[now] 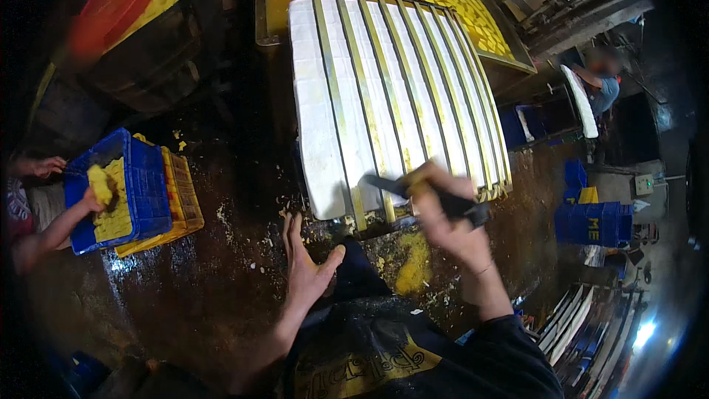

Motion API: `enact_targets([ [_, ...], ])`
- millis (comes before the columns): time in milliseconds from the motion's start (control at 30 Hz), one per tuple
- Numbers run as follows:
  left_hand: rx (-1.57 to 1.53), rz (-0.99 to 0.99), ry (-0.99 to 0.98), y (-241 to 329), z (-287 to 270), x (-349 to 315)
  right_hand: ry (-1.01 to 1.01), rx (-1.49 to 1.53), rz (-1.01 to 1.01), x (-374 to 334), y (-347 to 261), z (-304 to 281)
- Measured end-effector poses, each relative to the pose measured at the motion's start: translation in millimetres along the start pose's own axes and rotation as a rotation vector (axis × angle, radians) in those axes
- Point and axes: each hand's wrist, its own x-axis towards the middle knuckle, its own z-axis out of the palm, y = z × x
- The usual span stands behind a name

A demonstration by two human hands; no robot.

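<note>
A large white slab that looks like tofu lies in front of me under a slatted metal frame, whose long bars run from far to near. My right hand is closed round a dark knife, blurred by motion. Its flat blade points left over the slab's near part; whether it touches the slab I cannot tell. Just off the slab's near left corner is my left hand, fingers stretched and thumb apart, holding nothing.
Behind the slab stands a vat of yellow liquid with yellow blocks. At left, another person's hand holds a yellow piece over a blue crate. A red basket stands far left, blue crates right. Another person carries a white slab.
</note>
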Motion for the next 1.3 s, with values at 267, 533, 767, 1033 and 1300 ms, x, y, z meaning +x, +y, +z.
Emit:
enact_targets([
  [267,-0.854,-0.543,-0.224,31,69,-2,0.172,-1.072,-0.144,347,151,-196],
  [533,-0.824,-0.638,0.120,55,170,0,-0.142,-0.874,0.007,512,317,-218],
  [767,-1.005,-0.422,0.121,43,214,-21,-0.193,-0.745,-0.438,491,155,-322],
  [1033,-1.142,-0.053,0.539,-87,150,-99,-0.185,-0.887,-0.523,135,-111,-315],
  [1300,-1.174,-0.240,0.699,-397,221,-310,-0.731,-0.404,-0.441,-39,89,52],
])
